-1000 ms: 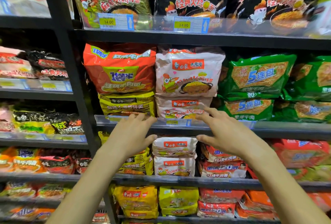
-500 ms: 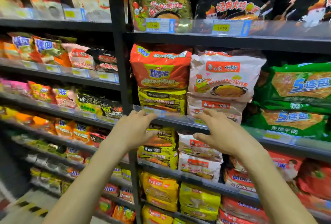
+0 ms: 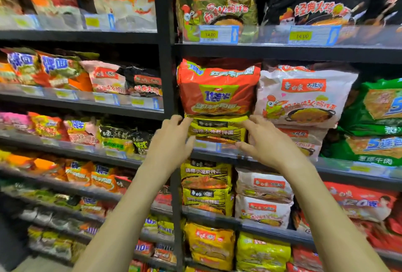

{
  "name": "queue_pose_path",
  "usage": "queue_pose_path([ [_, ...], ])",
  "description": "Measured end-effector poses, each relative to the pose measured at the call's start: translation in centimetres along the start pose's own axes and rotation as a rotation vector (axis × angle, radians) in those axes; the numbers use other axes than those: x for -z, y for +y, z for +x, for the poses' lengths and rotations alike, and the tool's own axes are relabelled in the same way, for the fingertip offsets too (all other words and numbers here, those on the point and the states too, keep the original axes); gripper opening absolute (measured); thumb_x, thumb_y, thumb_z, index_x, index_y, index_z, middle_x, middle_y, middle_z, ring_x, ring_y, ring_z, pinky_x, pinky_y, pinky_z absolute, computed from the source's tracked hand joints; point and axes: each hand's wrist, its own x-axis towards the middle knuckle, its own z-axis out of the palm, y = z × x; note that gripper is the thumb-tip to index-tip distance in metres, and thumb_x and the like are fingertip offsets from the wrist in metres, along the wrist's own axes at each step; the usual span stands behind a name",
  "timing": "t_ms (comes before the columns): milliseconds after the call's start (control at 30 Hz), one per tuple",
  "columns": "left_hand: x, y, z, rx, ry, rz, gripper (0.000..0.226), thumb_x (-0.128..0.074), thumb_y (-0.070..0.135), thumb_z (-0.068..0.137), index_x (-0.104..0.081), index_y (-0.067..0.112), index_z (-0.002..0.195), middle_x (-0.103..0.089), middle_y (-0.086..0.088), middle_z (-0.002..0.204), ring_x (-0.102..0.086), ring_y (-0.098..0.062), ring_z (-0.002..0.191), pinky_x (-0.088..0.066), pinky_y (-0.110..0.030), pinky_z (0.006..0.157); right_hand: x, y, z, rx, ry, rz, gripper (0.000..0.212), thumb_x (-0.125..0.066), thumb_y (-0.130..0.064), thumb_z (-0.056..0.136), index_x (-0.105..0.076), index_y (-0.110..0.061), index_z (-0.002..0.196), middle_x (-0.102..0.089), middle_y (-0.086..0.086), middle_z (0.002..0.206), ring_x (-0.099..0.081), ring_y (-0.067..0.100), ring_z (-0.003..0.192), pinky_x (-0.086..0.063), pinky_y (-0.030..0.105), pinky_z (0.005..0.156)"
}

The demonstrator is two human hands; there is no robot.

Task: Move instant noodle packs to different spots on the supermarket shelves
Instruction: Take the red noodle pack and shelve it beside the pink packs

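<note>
Fingers point(image 3: 176, 120) of both hands spread wide and loosely straight, holding nothing.
- Left hand point(image 3: 171, 141) is at the left end of the yellow noodle pack point(image 3: 217, 131), right hand point(image 3: 268, 141) at its right end. The tips look to touch the pack's side edges. Cannot tell whether they press in.
- Thumbs sit low, just above the clear shelf lip point(image 3: 210, 147).
- The yellow pack lies flat between the 2 hands, at the bottom of a stack of 2. An orange-red pack point(image 3: 217, 88) rests directly on it.
- Just left of the left fingers is a black upright post point(image 3: 166, 65).
- Just right of the right fingers is a pink-white pack point(image 3: 302, 97), atop another like it.
- Farther right are green packs point(image 3: 378, 106).

Step, as judged: the reach is done and the grasp is not yet closed.

Next move calls for closing on both ends, then drawing the pack out level and up over the lip. The orange-red pack will likely drag forward or drop, so pull slowly or lift it off first.
</note>
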Motion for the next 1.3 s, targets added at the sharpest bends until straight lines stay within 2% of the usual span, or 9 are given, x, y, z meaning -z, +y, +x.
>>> queue_pose_path([
  [200,-2.8,-0.7,2.9,-0.03,0.285,-0.371,0.067,-0.057,0.024,0.102,-0.024,0.022,0.161,-0.038,-0.002,0.156,-0.046,-0.023,0.137,-0.05,-0.036,0.093,-2.1,-1.5,2.5,-0.105,0.263,0.186,0.073,-0.058,-0.037,0.098,-0.016,-0.033,0.158,-0.018,0.006,0.165,-0.025,0.03,0.149,-0.039,0.05,0.109],
  [467,-5.7,1.1,5.0,-0.007,0.347,-0.686,0.094,-0.065,0.023,0.099,0.003,0.041,0.161,0.002,-0.005,0.172,-0.025,-0.031,0.155,-0.051,-0.048,0.105,-5.1,-1.5,5.0,-0.106,0.518,0.409,0.084,-0.06,-0.027,0.097,-0.003,-0.042,0.156,-0.01,0.001,0.168,-0.012,0.023,0.154,-0.03,0.051,0.118],
  [700,-7.2,1.6,7.0,0.015,0.442,-0.768,0.093,-0.067,0.03,0.099,0.0,0.04,0.162,-0.004,-0.011,0.172,-0.001,-0.017,0.159,-0.033,-0.051,0.118,-7.2,-2.1,7.4,-0.089,0.692,0.492,0.08,-0.059,-0.027,0.099,-0.005,-0.04,0.157,-0.006,0.002,0.168,-0.007,0.02,0.154,-0.021,0.028,0.104],
  [767,-7.7,1.5,7.6,0.003,0.464,-0.764,0.093,-0.067,0.033,0.099,0.004,0.044,0.16,-0.008,-0.011,0.172,0.002,-0.011,0.157,-0.034,-0.052,0.118,-7.7,-2.0,8.2,-0.077,0.731,0.52,0.081,-0.06,-0.029,0.098,-0.006,-0.039,0.157,-0.006,0.004,0.168,-0.005,0.02,0.155,-0.021,0.028,0.105],
  [900,-8.2,1.3,8.6,0.017,0.482,-0.758,0.097,-0.069,0.029,0.098,0.007,0.053,0.154,-0.012,-0.016,0.17,-0.002,-0.022,0.155,-0.035,-0.054,0.115,-8.1,-1.7,9.8,-0.053,0.779,0.623,0.088,-0.067,-0.03,0.094,-0.006,-0.04,0.157,-0.012,0.007,0.167,-0.004,0.02,0.155,-0.021,0.036,0.116],
  [967,-8.4,1.2,8.8,0.014,0.501,-0.744,0.098,-0.07,0.025,0.097,0.006,0.051,0.153,-0.017,-0.017,0.169,-0.004,-0.015,0.153,-0.035,-0.047,0.115,-8.2,-1.4,10.4,-0.038,0.788,0.65,0.094,-0.072,-0.026,0.091,-0.006,-0.043,0.156,-0.014,0.009,0.166,-0.005,0.021,0.155,-0.027,0.047,0.12],
  [1100,-8.8,1.0,9.2,-0.042,0.58,-0.746,0.098,-0.074,0.011,0.093,-0.005,0.038,0.157,-0.026,-0.012,0.162,-0.004,0.021,0.147,-0.02,-0.004,0.115,-8.6,-1.2,11.1,-0.015,0.826,0.676,0.101,-0.075,-0.015,0.087,-0.005,-0.047,0.154,-0.019,0.015,0.161,-0.015,0.028,0.153,-0.038,0.059,0.111],
  [1233,-9.1,1.2,9.3,-0.026,0.587,-0.806,0.103,-0.074,0.007,0.092,-0.003,0.049,0.154,-0.032,-0.001,0.159,-0.025,-0.041,0.154,-0.042,-0.059,0.113,-9.0,-1.2,11.3,-0.015,0.854,0.689,0.102,-0.074,-0.008,0.086,-0.007,-0.049,0.151,-0.024,0.012,0.158,-0.017,0.026,0.152,-0.032,0.051,0.116],
  [1300,-9.2,1.4,9.1,-0.013,0.591,-0.804,0.104,-0.073,0.004,0.091,-0.003,0.049,0.153,-0.036,0.004,0.154,-0.024,-0.048,0.152,-0.04,-0.062,0.112,-9.2,-1.2,11.3,0.001,0.879,0.69,0.102,-0.074,-0.003,0.084,-0.01,-0.048,0.15,-0.028,0.012,0.156,-0.024,0.029,0.149,-0.035,0.052,0.114],
])
